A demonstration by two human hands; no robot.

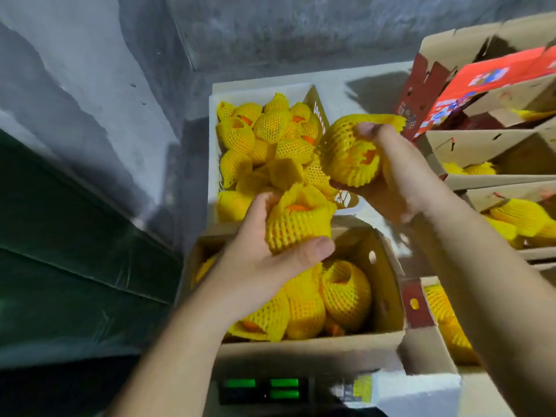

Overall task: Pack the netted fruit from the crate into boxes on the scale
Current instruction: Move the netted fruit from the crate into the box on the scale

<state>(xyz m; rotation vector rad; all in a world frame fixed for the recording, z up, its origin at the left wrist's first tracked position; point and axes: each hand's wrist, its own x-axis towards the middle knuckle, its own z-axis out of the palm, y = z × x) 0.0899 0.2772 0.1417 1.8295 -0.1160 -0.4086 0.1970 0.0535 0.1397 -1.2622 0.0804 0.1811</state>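
Print on the red carton (469, 85) is too blurred to read. The white crate (215, 164) holds yellow-netted fruit. The left hand (258, 260) grips one netted fruit (298, 221) over the part-filled box (388, 290) on the scale (261, 391); the right hand's (394, 176) fingers clamp another fruit (349, 152).

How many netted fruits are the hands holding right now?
2. One netted fruit is in the left hand, above the box on the scale; the other is in the right hand, beside the crate.
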